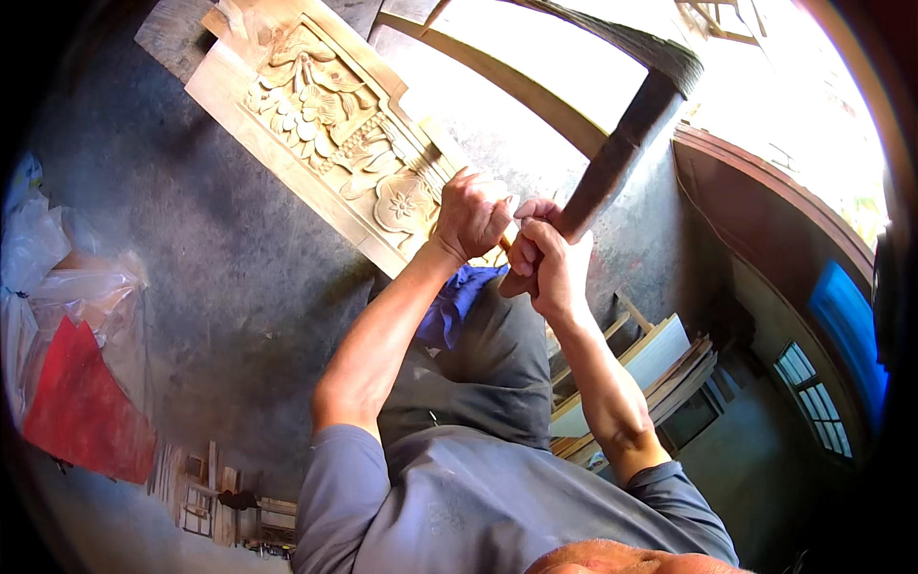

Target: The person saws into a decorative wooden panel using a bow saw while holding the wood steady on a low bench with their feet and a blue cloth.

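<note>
A pale wooden panel (pixel 222 87) carved with flowers and leaves in relief slants from the upper left down to my knees. Over its near end my left hand (pixel 471 216) is closed in a fist; whatever sits in its fingers is hidden. Close beside it, almost touching, my right hand (pixel 555 258) wraps round the lower end of the dark arm of a wooden frame saw (pixel 623 153). Twisted cord binds the saw's far corner, and its curved stretcher reaches away to the upper left. I cannot make out a blade. A blue cloth (pixel 453 304) lies by my lap.
Stacked boards (pixel 660 373) lean beyond my right arm. At the left stand clear plastic wrapping (pixel 91 282) and a red sheet (pixel 86 407). Wooden pieces (pixel 225 497) stand at the lower left. A brown ledge (pixel 765 191) runs along the right under bright light.
</note>
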Motion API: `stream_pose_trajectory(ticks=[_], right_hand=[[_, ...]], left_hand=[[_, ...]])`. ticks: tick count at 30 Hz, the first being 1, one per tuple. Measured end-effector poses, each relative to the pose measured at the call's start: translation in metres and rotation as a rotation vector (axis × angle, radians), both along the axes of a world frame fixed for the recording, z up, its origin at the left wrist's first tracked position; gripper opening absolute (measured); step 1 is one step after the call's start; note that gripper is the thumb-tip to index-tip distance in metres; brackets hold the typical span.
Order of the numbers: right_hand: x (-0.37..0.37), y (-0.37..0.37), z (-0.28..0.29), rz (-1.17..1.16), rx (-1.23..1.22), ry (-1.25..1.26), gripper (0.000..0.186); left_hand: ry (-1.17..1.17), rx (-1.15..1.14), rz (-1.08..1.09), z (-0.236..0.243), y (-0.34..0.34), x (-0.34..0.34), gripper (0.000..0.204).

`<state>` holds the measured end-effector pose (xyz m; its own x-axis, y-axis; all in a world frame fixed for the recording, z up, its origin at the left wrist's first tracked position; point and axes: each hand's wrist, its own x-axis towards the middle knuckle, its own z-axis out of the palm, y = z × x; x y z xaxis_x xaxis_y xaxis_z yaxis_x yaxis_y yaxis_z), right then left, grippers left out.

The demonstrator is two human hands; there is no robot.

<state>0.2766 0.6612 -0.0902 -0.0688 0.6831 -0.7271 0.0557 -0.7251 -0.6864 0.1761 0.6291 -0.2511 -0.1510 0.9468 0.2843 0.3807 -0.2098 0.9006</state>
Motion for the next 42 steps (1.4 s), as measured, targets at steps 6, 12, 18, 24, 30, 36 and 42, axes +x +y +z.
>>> stream_pose_trajectory(ticks=[6, 12, 18, 24, 30, 36, 42], right_hand=[[0.123, -0.072, 0.200, -0.025, -0.100, -0.017, 0.013], [0.116, -0.072, 0.183, 0.007, -0.070, -0.076, 0.014], [0.025, -0.008, -0.008, -0.024, -0.021, 0.015, 0.005], [0.163, -0.094, 0.186, 0.062, 0.027, -0.029, 0.023], [0.175, -0.105, 0.147, -0.151, -0.122, 0.041, 0.019], [0.064, -0.025, -0.023, -0.048, -0.030, 0.158, 0.010], [0.175, -0.092, 0.177, 0.035, -0.031, 0.011, 0.021]], left_hand=[[-0.206, 0.063, 0.016, 0.186, -0.063, 0.105, 0.031], [-0.167, 0.009, 0.057, 0.174, -0.058, 0.093, 0.036], [0.035, -0.019, 0.031, 0.006, -0.003, 0.016, 0.033], [-0.160, 0.024, -0.025, 0.186, -0.076, 0.132, 0.026], [-0.090, -0.017, -0.062, 0.145, -0.076, 0.132, 0.030], [0.108, 0.009, -0.105, -0.002, -0.009, 0.031, 0.029], [-0.183, 0.007, -0.006, 0.185, -0.065, 0.123, 0.026]])
